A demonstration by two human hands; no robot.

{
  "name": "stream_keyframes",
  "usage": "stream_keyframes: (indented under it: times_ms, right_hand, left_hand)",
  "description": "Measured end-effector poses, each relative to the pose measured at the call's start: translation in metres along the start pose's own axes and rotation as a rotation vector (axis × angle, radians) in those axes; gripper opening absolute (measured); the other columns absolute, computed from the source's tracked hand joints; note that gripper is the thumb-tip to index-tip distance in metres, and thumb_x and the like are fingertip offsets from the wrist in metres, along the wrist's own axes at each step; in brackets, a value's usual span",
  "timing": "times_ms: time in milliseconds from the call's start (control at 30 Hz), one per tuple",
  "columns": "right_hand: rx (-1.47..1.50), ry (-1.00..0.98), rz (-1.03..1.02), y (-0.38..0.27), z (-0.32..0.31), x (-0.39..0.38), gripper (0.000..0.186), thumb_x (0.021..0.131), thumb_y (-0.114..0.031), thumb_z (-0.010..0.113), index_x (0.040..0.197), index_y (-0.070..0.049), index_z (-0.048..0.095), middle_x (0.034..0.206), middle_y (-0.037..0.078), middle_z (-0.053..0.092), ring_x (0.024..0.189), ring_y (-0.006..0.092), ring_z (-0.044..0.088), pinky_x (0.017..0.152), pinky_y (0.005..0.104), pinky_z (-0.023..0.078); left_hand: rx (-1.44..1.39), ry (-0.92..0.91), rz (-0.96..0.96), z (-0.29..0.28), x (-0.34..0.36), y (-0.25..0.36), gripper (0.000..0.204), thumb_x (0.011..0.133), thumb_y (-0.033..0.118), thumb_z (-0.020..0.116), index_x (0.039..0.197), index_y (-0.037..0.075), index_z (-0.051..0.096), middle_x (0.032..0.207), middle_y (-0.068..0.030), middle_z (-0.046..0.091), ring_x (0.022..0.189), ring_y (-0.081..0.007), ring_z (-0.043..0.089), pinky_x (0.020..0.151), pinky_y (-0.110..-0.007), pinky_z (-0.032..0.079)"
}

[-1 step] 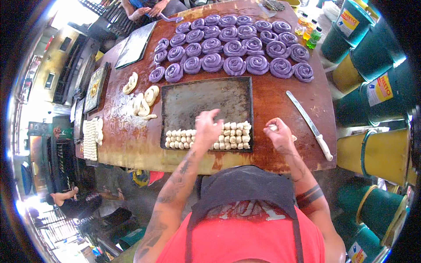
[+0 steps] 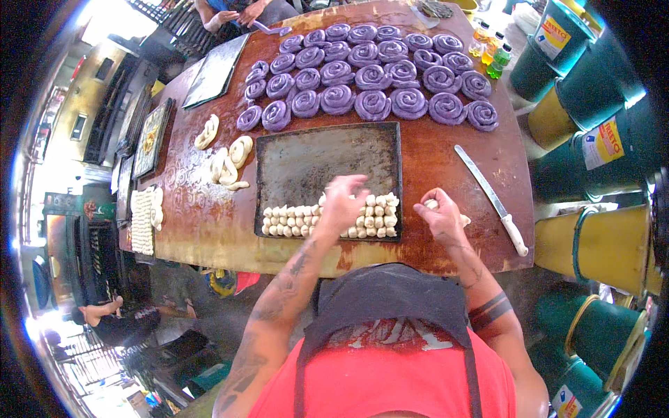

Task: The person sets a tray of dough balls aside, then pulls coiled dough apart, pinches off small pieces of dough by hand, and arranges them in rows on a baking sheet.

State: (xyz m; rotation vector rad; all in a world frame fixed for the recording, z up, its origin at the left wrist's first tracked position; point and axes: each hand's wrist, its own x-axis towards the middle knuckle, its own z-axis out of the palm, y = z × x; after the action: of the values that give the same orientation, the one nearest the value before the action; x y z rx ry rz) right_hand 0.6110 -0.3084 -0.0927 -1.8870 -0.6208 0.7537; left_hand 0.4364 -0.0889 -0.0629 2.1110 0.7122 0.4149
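Rows of small pale dough balls [image 2: 288,220] fill the near part of a dark baking tray [image 2: 324,155] on the table in front of me. My left hand [image 2: 341,203] hovers over these rows, fingers spread and slightly curled, with nothing visible in them. It hides some of the balls below. Just right of the tray, my right hand [image 2: 442,212] is closed around a piece of white dough [image 2: 431,204], which shows between thumb and fingers. A bit more pale dough [image 2: 465,220] peeks out beside that hand, at the table.
A long knife [image 2: 492,200] lies at the right. Purple dough coils [image 2: 372,105] cover the table's far part, near bottles [image 2: 499,61]. Left of the tray are pale dough ropes [image 2: 226,167] and another batch of dough balls [image 2: 143,221]. Another person's hands [image 2: 237,17] work at the far edge.
My left hand has shifted a little to the right above the dough balls. My right hand has turned slightly, still holding its dough.
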Motion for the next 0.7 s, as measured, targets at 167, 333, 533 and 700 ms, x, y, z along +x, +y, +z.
stream_keyframes:
  times_ms: [167,333,533,700]
  right_hand:
    - [0.317,-0.074,0.098,-0.047,0.011,-0.019,0.022,0.087,-0.014,0.076,0.106,-0.004,0.07,0.097,0.006,0.071,0.089,0.0136,0.064,0.076,0.0327,0.054]
    - [-0.168,0.117,-0.302,-0.011,0.02,-0.011,0.027,0.088,-0.008,0.069,0.114,0.0,0.069,0.107,0.019,0.072,0.1,0.0312,0.07,0.086,0.0378,0.055]
    - [-0.139,0.012,-0.311,-0.028,0.019,-0.02,0.019,0.084,0.001,0.072,0.101,0.002,0.067,0.09,0.012,0.068,0.083,0.0143,0.063,0.075,0.0313,0.052]
    - [-0.133,-0.127,-0.093,-0.018,-0.003,-0.018,0.012,0.085,-0.006,0.073,0.093,-0.001,0.066,0.078,0.005,0.065,0.073,0.0094,0.056,0.065,0.0293,0.049]
  left_hand:
    - [-0.169,-0.295,0.266,0.043,0.009,0.076,0.025,0.092,0.019,0.076,0.113,0.006,0.074,0.105,-0.0154,0.072,0.094,-0.0279,0.071,0.086,-0.039,0.058]
    - [-0.158,-0.184,0.27,0.056,-0.002,0.064,0.025,0.089,0.018,0.078,0.108,0.003,0.073,0.095,-0.0147,0.073,0.088,-0.0262,0.071,0.082,-0.037,0.058]
    - [-0.416,-0.346,-0.266,0.063,-0.009,0.03,0.024,0.087,0.014,0.074,0.107,0.0,0.073,0.094,-0.01,0.076,0.085,-0.015,0.07,0.077,-0.033,0.057]
    - [-0.082,-0.132,-0.382,0.012,-0.012,-0.015,0.026,0.082,0.008,0.071,0.107,0.001,0.074,0.089,-0.0091,0.074,0.079,-0.0148,0.067,0.073,-0.032,0.055]
